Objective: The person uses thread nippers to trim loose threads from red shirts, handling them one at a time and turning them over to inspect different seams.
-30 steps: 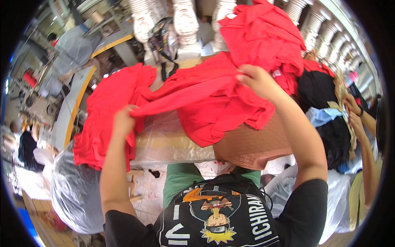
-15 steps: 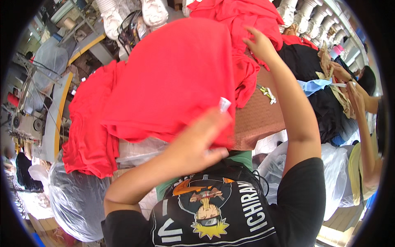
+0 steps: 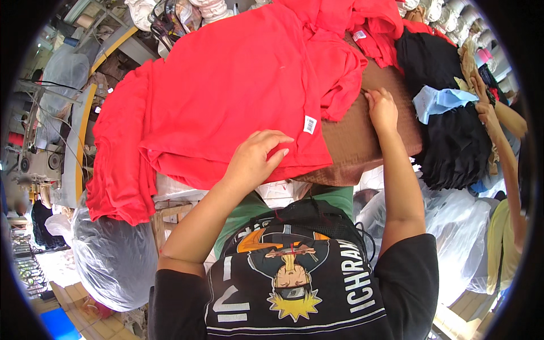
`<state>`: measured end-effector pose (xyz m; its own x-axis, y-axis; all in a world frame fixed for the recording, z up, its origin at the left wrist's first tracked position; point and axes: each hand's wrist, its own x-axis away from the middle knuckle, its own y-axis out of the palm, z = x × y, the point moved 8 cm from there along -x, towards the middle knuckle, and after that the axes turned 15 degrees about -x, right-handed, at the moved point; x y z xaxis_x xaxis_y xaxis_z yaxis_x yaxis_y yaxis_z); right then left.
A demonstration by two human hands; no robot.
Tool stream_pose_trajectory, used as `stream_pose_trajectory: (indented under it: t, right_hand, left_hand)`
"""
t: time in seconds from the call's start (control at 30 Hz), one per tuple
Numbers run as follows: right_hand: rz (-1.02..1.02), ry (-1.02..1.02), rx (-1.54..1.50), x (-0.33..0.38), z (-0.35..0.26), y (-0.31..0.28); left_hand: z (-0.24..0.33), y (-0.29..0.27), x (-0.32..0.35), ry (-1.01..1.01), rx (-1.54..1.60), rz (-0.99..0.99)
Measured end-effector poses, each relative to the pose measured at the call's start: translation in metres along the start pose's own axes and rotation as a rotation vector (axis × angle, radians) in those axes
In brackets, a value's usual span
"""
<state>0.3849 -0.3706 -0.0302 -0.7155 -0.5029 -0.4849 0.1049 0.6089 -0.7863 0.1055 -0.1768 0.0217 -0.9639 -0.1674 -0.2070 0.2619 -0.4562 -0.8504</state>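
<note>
A large red garment (image 3: 226, 96) lies spread in front of me, a white tag (image 3: 309, 124) near its right edge. My left hand (image 3: 255, 156) rests on its near edge with fingers extended and thumb apart, holding nothing. On the brown cloth (image 3: 391, 79) to the right, my right hand (image 3: 383, 110) is closed, fingertips down against the surface. A small dark tip shows by those fingertips; whatever they hold is mostly hidden under the hand.
More red garments (image 3: 122, 153) are piled at the left, others (image 3: 374, 28) at the far right. Beside a black fabric stack (image 3: 453, 153), another person's hands (image 3: 483, 105) hold light blue cloth (image 3: 442, 102). Plastic-wrapped bundles (image 3: 113, 255) flank me; a sewing machine (image 3: 42, 158) stands at left.
My right hand has come down from above the far red cloth onto the brown cloth, over where small yellow-green snips lay. The red garment lies flatter, and my left hand has slowed on it.
</note>
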Motion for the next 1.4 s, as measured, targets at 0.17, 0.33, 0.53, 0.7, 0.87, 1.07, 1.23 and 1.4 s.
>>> stream_pose_trajectory:
  t: [0.17,0.33,0.53,0.7,0.87,1.07,1.23,1.4]
  right_hand:
    - [0.158,0.153,-0.127,0.007,0.022,-0.026]
    - [-0.076,0.234,-0.924,0.017,-0.048,-0.033]
    - [-0.314,-0.244,-0.849,0.057,-0.203,-0.049]
    - [-0.032,-0.111,-0.877,0.035,-0.17,-0.089]
    - [-0.14,0.274,-0.427,0.034,-0.066,-0.125]
    - [-0.312,-0.103,-0.403,0.049,-0.17,-0.073]
    - [-0.438,-0.452,-0.54,0.09,-0.265,-0.006]
    - [-0.032,-0.451,-0.74,0.043,-0.272,-0.072]
  left_hand:
    - [0.005,0.024,0.01,0.152,-0.176,0.005]
    - [-0.003,0.03,0.004,0.114,-0.232,0.055]
    - [0.04,-0.01,-0.017,0.126,0.036,0.379]
    - [-0.006,-0.039,0.012,-0.009,-0.363,0.482]
    - [-0.046,-0.038,0.057,-0.145,-0.489,0.297]
    - [-0.046,-0.032,0.073,-0.172,-0.273,0.378]
    - [-0.025,-0.058,0.061,-0.141,-0.211,0.498]
    - [-0.097,-0.083,0.092,-0.488,-0.062,0.493]
